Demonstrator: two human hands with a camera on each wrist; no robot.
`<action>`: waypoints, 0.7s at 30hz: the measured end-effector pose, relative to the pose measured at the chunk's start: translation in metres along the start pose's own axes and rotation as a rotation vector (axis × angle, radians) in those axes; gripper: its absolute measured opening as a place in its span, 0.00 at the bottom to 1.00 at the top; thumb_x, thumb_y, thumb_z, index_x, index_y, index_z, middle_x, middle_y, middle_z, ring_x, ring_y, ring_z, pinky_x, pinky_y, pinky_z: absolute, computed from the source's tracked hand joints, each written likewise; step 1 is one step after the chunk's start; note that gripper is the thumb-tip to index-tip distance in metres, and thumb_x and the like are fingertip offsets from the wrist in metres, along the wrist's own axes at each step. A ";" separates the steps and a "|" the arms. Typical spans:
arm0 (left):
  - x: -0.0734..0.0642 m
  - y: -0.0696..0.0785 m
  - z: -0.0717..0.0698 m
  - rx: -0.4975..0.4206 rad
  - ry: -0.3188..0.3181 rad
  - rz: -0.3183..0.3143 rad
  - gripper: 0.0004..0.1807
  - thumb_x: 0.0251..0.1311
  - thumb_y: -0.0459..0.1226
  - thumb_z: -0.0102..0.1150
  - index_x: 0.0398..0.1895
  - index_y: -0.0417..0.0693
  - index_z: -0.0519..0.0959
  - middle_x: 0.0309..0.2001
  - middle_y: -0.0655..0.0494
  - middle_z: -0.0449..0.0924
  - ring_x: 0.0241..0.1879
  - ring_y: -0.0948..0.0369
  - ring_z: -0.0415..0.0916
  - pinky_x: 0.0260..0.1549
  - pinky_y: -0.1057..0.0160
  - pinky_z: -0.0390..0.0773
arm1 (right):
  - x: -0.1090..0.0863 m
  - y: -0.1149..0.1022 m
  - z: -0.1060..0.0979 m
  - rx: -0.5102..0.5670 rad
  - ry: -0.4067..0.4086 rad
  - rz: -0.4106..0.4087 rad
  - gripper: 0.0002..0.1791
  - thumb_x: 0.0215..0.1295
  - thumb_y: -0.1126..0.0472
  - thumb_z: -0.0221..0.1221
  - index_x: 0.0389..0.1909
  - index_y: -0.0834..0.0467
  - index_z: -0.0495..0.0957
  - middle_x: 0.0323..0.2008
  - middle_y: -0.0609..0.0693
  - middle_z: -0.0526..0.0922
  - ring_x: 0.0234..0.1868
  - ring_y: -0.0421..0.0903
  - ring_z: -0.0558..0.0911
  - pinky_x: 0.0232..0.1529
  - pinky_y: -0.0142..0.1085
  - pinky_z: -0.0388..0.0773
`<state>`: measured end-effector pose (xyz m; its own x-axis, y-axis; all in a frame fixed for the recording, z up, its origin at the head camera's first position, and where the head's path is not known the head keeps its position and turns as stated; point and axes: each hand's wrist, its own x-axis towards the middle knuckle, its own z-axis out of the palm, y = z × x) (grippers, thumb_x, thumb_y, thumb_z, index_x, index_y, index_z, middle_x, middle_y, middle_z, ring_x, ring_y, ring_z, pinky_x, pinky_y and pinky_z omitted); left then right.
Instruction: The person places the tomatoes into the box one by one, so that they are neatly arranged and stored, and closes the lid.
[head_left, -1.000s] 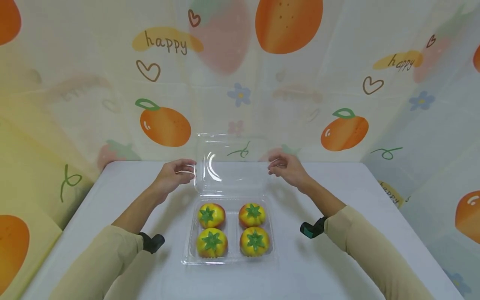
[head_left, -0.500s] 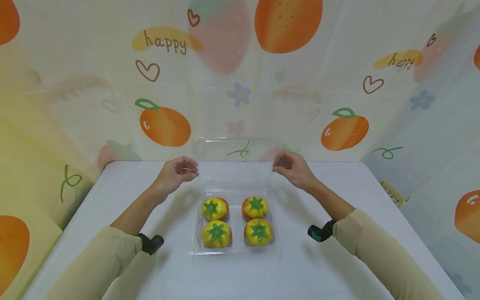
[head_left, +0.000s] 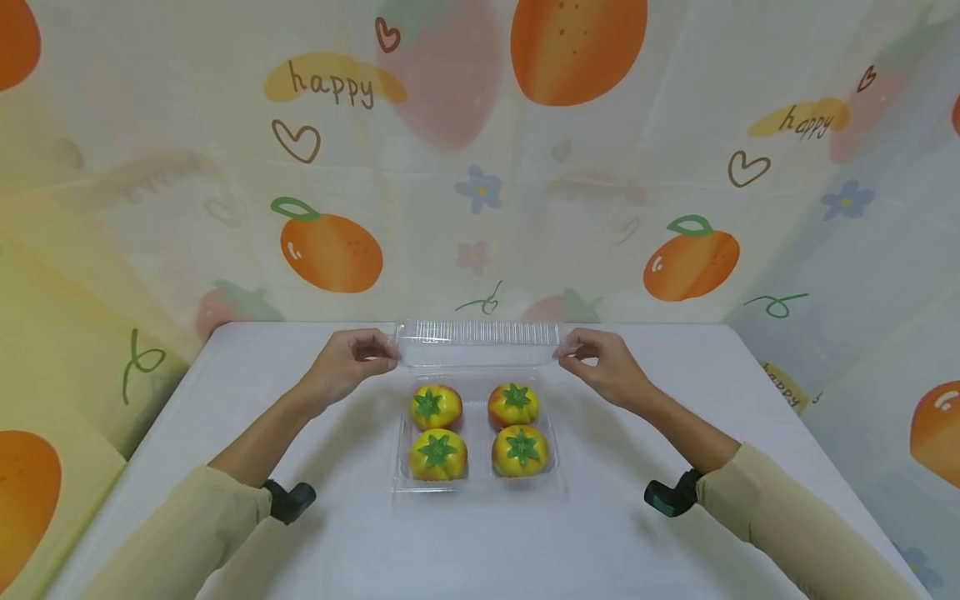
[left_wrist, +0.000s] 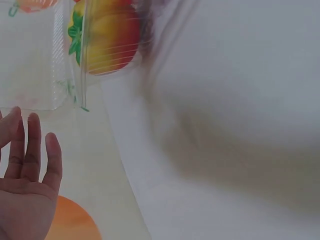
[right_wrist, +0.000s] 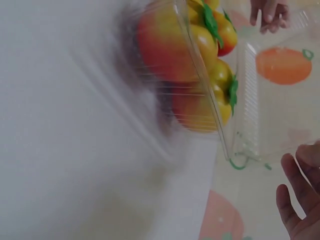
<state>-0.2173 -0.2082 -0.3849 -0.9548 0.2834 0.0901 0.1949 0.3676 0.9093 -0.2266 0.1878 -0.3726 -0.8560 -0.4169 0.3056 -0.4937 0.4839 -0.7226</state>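
A clear plastic hinged fruit box (head_left: 480, 490) stands on the table, several yellow-and-red persimmon-like fruits (head_left: 437, 455) with green star-shaped tops in two columns inside it. Its clear lid (head_left: 480, 335) is raised at the far side and tilted toward me, ribbed edge uppermost. My left hand (head_left: 348, 367) pinches the lid's left edge between thumb and fingers. At the right edge, my right hand (head_left: 606, 365) pinches it the same way. In the right wrist view the lid (right_wrist: 277, 110) spans between both hands, above the fruits (right_wrist: 170, 45).
A white cloth covers the table (head_left: 480, 550). Just behind its far edge hangs a curtain (head_left: 480, 233) printed with oranges, strawberries and "happy"; it also runs along both sides. Dark wrist cameras (head_left: 291, 502) sit at the sleeve cuffs.
The lid has tipped from standing upright toward me, its top edge now lower. The box has slid away from me and slightly right. Both hands have come down slightly with the lid.
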 end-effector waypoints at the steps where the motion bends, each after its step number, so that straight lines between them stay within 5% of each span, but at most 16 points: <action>1: -0.002 0.000 0.000 0.005 0.000 -0.006 0.06 0.63 0.28 0.64 0.42 0.37 0.82 0.44 0.44 0.83 0.48 0.52 0.81 0.48 0.66 0.81 | -0.002 0.000 0.000 -0.011 -0.005 -0.001 0.03 0.63 0.73 0.63 0.34 0.63 0.81 0.34 0.54 0.85 0.40 0.50 0.84 0.50 0.47 0.82; 10: -0.015 -0.004 0.003 0.075 -0.009 0.009 0.06 0.63 0.27 0.62 0.43 0.37 0.83 0.46 0.47 0.83 0.53 0.49 0.78 0.53 0.50 0.79 | -0.018 -0.002 -0.002 -0.027 -0.060 -0.026 0.06 0.63 0.72 0.64 0.38 0.61 0.83 0.39 0.51 0.86 0.44 0.49 0.82 0.53 0.50 0.81; 21: -0.043 -0.003 0.005 0.108 -0.077 -0.016 0.11 0.70 0.34 0.56 0.50 0.41 0.82 0.51 0.48 0.82 0.52 0.49 0.77 0.51 0.51 0.80 | -0.041 0.000 -0.007 -0.033 -0.163 0.023 0.11 0.69 0.68 0.58 0.50 0.62 0.83 0.47 0.52 0.86 0.48 0.48 0.83 0.49 0.37 0.81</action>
<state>-0.1762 -0.2175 -0.3936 -0.9387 0.3423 0.0408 0.2067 0.4643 0.8612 -0.1925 0.2100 -0.3806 -0.8323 -0.5234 0.1828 -0.4814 0.5188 -0.7065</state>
